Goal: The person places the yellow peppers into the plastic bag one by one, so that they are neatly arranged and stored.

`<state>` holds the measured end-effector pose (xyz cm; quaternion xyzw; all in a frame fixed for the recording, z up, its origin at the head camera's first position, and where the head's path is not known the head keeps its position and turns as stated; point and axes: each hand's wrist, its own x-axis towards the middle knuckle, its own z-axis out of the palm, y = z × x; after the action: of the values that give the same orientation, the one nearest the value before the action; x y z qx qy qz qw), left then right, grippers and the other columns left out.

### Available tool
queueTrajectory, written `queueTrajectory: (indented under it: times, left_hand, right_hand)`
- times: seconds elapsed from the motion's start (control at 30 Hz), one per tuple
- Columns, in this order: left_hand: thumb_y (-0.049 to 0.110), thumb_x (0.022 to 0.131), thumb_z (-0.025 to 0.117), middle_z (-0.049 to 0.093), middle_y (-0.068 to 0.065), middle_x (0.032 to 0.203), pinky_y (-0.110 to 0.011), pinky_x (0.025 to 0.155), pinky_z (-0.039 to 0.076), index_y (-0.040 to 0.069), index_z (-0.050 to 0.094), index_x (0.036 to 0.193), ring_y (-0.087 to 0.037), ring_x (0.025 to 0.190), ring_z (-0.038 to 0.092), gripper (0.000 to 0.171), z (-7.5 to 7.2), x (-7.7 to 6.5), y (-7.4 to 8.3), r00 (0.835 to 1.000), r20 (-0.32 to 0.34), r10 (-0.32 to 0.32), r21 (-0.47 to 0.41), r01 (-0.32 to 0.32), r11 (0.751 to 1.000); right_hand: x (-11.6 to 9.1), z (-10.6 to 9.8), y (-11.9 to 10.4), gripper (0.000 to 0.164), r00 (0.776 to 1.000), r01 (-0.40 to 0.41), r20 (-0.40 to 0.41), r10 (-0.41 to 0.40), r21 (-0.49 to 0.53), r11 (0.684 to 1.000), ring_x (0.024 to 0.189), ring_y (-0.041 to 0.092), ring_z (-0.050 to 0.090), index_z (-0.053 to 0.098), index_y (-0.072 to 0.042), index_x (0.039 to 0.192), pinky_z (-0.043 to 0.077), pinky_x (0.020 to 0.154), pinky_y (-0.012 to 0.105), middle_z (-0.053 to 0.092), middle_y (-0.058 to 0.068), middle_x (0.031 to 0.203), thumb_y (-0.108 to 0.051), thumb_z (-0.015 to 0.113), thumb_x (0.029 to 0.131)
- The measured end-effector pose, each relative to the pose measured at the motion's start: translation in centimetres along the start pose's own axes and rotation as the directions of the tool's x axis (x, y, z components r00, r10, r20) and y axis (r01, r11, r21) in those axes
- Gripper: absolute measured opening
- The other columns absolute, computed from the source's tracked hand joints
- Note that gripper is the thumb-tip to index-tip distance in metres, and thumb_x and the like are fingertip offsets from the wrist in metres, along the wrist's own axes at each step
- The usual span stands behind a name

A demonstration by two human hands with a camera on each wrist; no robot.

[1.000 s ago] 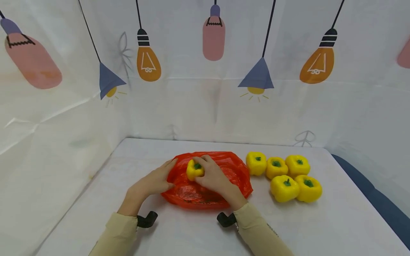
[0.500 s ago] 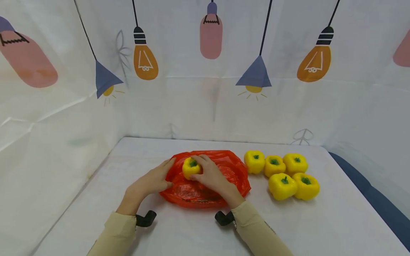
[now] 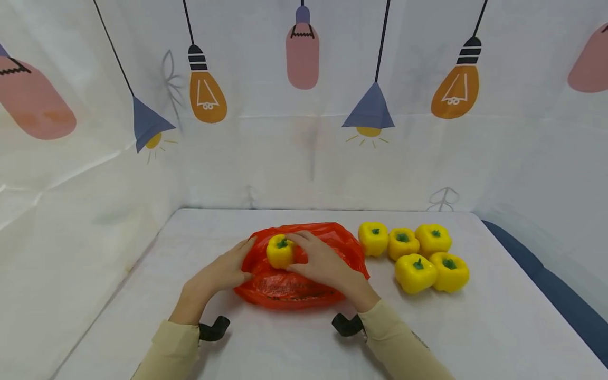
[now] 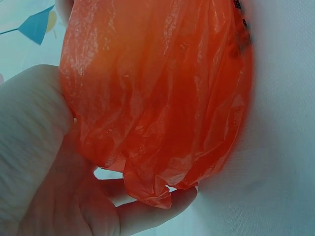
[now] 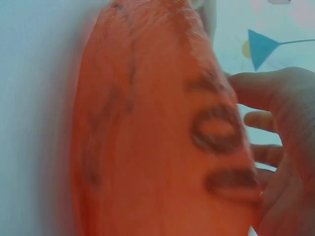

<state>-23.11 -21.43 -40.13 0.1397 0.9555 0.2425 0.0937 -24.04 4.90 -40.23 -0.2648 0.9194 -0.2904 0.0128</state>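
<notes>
A red plastic bag [image 3: 290,295] lies spread on the table, and a yellow bell pepper [image 3: 279,254] sits upright in it, green stem up. My left hand [image 3: 223,272] holds the bag's left side; in the left wrist view its thumb and fingers [image 4: 157,211] are around the bag's crumpled edge. Beside the pepper's right side is my right hand [image 3: 323,264], its fingers spread and curved, with red bag showing between palm and pepper. The right wrist view shows this hand behind the printed bag wall [image 5: 147,147], which hides the pepper.
Several more yellow bell peppers [image 3: 415,273] stand grouped on the white table [image 3: 475,338], right of the bag. A white sheet [image 3: 266,158] printed with lamps hangs behind the table. Something dark blue [image 3: 537,269] shows past the table's right edge.
The pepper has settled slightly left within the bag. My right hand has loosened from it and drawn a little to the right. The left hand stays at the bag; the head view has shifted slightly.
</notes>
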Motion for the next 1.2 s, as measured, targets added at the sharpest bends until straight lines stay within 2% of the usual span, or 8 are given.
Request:
queueTrajectory:
  times: [0.27, 0.53, 0.67, 0.87, 1.03, 1.2]
  left_hand:
    - [0.018, 0.088, 0.068, 0.023, -0.013, 0.165, -0.063, 0.117, 0.030, 0.014, 0.017, 0.160, -0.039, 0.149, 0.029, 0.089, 0.1, 0.0, -0.1, 1.000, 0.000, 0.001, -0.005, -0.001, 1.000]
    - [0.017, 0.088, 0.067, 0.023, -0.014, 0.165, -0.064, 0.116, 0.030, 0.013, 0.017, 0.160, -0.040, 0.149, 0.030, 0.088, 0.0, -0.2, 0.1, 1.000, 0.009, -0.006, -0.005, 0.006, 1.000]
    - [0.018, 0.088, 0.068, 0.023, -0.013, 0.165, -0.063, 0.117, 0.030, 0.014, 0.017, 0.160, -0.039, 0.149, 0.030, 0.088, -0.1, -0.2, 0.1, 1.000, 0.005, -0.014, -0.006, 0.014, 1.000]
    - [0.019, 0.088, 0.068, 0.024, -0.014, 0.165, -0.064, 0.116, 0.031, 0.014, 0.017, 0.160, -0.040, 0.148, 0.031, 0.089, -0.1, -0.2, 0.0, 1.000, 0.003, -0.012, 0.000, 0.012, 1.000]
    - [0.019, 0.088, 0.067, 0.023, -0.013, 0.165, -0.064, 0.116, 0.031, 0.014, 0.016, 0.161, -0.039, 0.149, 0.030, 0.089, 0.0, -0.2, -0.1, 1.000, 0.007, -0.008, -0.005, 0.008, 1.000]
    - [0.018, 0.088, 0.067, 0.022, -0.012, 0.166, -0.063, 0.116, 0.031, 0.014, 0.015, 0.161, -0.039, 0.149, 0.030, 0.089, 0.0, -0.1, -0.1, 1.000, 0.010, -0.011, -0.004, 0.011, 1.000]
  right_hand:
    - [-1.5, -1.7, 0.4, 0.070, 1.000, 0.006, -0.003, -0.006, -0.046, 0.999, 0.146, 0.024, 0.038, 0.039, -0.034, 0.151, 0.046, 0.110, 0.051, 0.037, -0.004, 0.159, -0.044, 0.070, 0.089]
    - [-2.8, -2.9, 1.1, 0.068, 0.997, 0.032, 0.071, -0.026, -0.080, 0.996, 0.146, 0.023, 0.037, 0.043, -0.033, 0.149, 0.044, 0.111, 0.052, 0.040, -0.003, 0.156, -0.042, 0.072, 0.088]
    - [-3.7, -3.6, 1.3, 0.066, 0.996, 0.033, 0.087, -0.027, -0.062, 0.998, 0.146, 0.023, 0.037, 0.043, -0.035, 0.149, 0.043, 0.111, 0.055, 0.040, -0.003, 0.156, -0.040, 0.071, 0.089]
    - [-5.1, -4.8, 1.7, 0.063, 0.995, 0.015, 0.097, -0.013, -0.020, 1.000, 0.144, 0.022, 0.040, 0.046, -0.036, 0.147, 0.044, 0.111, 0.053, 0.040, -0.006, 0.156, -0.038, 0.071, 0.089]
    - [-6.0, -5.4, 2.3, 0.061, 0.995, 0.001, 0.098, 0.003, -0.044, 0.999, 0.140, 0.021, 0.045, 0.047, -0.035, 0.146, 0.046, 0.109, 0.052, 0.043, -0.005, 0.154, -0.037, 0.071, 0.090]
    - [-6.8, -5.9, 3.1, 0.061, 0.995, -0.003, 0.099, 0.011, -0.085, 0.996, 0.137, 0.018, 0.048, 0.046, -0.039, 0.145, 0.047, 0.109, 0.049, 0.044, -0.008, 0.153, -0.035, 0.071, 0.089]
